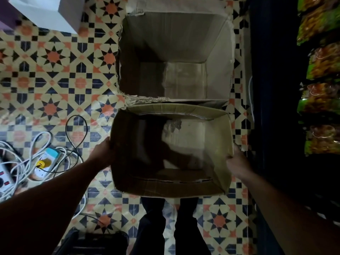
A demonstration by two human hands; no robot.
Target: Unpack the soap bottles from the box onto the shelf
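An open cardboard box (128,188) with nothing visible inside is held just above the patterned floor in front of my legs. My left hand (103,153) grips its left wall, fingers curled over the rim. My right hand (237,162) grips the right wall near the corner. A second open cardboard box (219,70), also with nothing inside, stands on the floor just beyond the first. No soap bottles are in view. The dark shelf (272,107) runs along the right side.
Green and orange snack packets (320,100) line the shelf at far right. A tangle of white cables and power strips (36,162) lies on the floor at left. A white block (49,11) sits at top left. A dark object (95,242) lies by my feet.
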